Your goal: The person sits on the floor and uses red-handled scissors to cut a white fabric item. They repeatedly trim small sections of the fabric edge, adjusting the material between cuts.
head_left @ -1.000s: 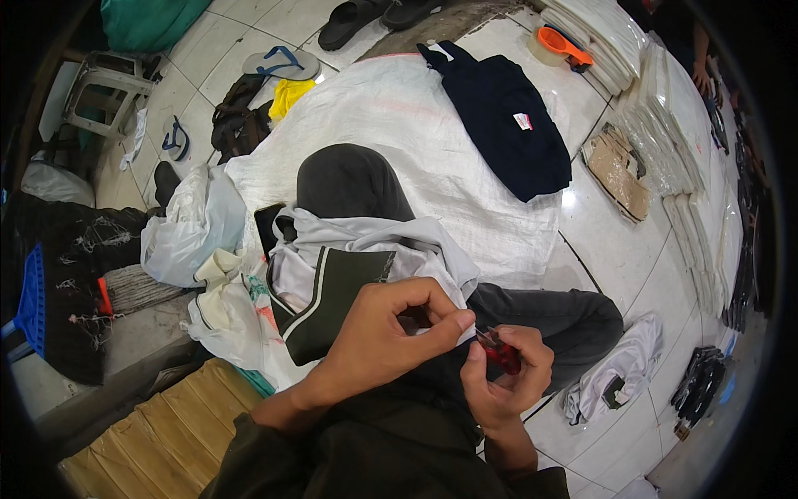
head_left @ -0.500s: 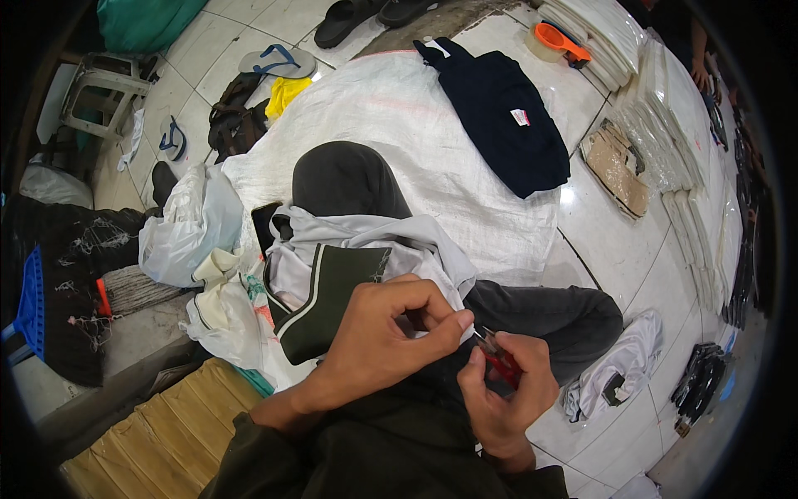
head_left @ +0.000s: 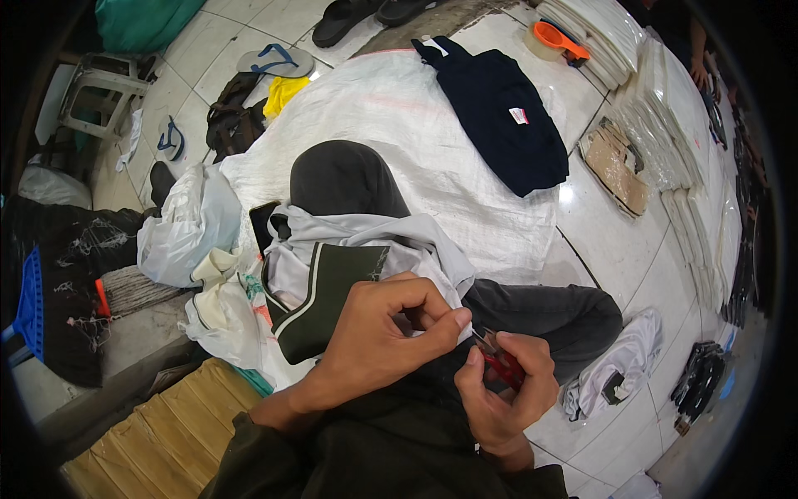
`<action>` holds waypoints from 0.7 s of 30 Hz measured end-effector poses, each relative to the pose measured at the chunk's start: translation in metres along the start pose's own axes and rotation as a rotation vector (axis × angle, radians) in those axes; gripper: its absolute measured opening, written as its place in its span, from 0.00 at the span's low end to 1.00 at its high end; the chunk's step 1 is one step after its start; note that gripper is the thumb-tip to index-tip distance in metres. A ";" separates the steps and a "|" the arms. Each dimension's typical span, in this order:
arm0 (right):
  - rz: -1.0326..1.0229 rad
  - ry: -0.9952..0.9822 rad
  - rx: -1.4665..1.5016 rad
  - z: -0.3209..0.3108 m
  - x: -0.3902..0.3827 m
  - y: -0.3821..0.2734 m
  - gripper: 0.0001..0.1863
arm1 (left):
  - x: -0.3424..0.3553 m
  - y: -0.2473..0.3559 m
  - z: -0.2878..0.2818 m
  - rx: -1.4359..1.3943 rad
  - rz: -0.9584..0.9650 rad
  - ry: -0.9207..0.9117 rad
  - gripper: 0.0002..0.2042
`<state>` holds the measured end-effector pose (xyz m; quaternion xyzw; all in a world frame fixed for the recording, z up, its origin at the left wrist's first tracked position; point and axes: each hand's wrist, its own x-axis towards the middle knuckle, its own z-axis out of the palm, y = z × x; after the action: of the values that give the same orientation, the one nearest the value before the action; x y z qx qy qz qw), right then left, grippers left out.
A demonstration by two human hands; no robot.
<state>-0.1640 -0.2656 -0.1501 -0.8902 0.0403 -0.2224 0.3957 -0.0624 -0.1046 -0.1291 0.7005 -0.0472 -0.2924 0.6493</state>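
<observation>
A light grey garment (head_left: 424,231) with a dark green, white-striped collar (head_left: 337,287) lies across my lap. My left hand (head_left: 374,337) pinches an edge of its pale cloth between thumb and fingertips. In my right hand (head_left: 519,391) is a pair of red-handled thread snips (head_left: 504,368). Their metal blades point at the pinched edge, close to my left thumb. Loose threads hang from one end of the collar. Whether the blades touch any thread is too small to tell.
A white woven sheet (head_left: 366,108) covers the tiles ahead, with a folded navy garment (head_left: 507,121) on it. An orange tape dispenser (head_left: 555,41) and plastic-wrapped stacks (head_left: 669,108) stand at right. White plastic bags (head_left: 195,220) lie left, beside a blue brush (head_left: 32,303).
Both hands keep nearly the same place and grip. The snips have tilted slightly, and their blades look a little further apart.
</observation>
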 end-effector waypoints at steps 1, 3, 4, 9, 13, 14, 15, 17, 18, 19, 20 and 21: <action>0.005 -0.026 -0.003 -0.001 0.000 0.000 0.23 | 0.000 0.000 0.000 0.003 0.003 -0.001 0.09; 0.009 -0.049 -0.003 -0.002 0.000 -0.001 0.24 | 0.000 0.000 0.000 0.000 0.008 0.001 0.09; 0.010 -0.048 0.001 -0.003 0.000 -0.001 0.24 | 0.000 -0.001 0.000 -0.008 0.011 0.004 0.10; 0.011 -0.050 0.026 -0.001 0.001 -0.001 0.24 | 0.001 -0.001 0.000 -0.014 0.008 0.002 0.10; 0.031 -0.049 0.055 0.000 0.004 -0.003 0.23 | 0.000 -0.001 -0.001 -0.007 -0.003 -0.007 0.10; 0.043 -0.048 0.060 0.000 0.004 -0.004 0.23 | 0.000 -0.002 -0.001 -0.013 0.003 -0.009 0.10; 0.058 -0.040 0.052 0.000 0.004 -0.005 0.22 | -0.001 -0.003 -0.001 -0.020 -0.018 -0.014 0.10; 0.103 -0.025 0.042 0.001 0.005 -0.006 0.22 | 0.000 -0.006 0.001 -0.062 -0.028 -0.025 0.09; 0.094 0.011 0.034 0.001 0.005 -0.006 0.21 | 0.001 -0.008 0.001 -0.088 -0.069 -0.055 0.09; 0.084 0.048 0.026 0.003 0.005 -0.006 0.21 | 0.004 -0.011 0.002 -0.124 -0.092 -0.085 0.09; 0.098 0.079 0.009 0.004 0.005 -0.006 0.21 | 0.005 -0.014 0.003 -0.161 -0.114 -0.115 0.10; -0.007 0.070 0.040 0.005 0.004 -0.006 0.21 | 0.007 -0.016 0.002 -0.174 -0.155 -0.112 0.10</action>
<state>-0.1588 -0.2589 -0.1472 -0.8738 0.0466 -0.2555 0.4110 -0.0631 -0.1073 -0.1463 0.6255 -0.0034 -0.3834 0.6795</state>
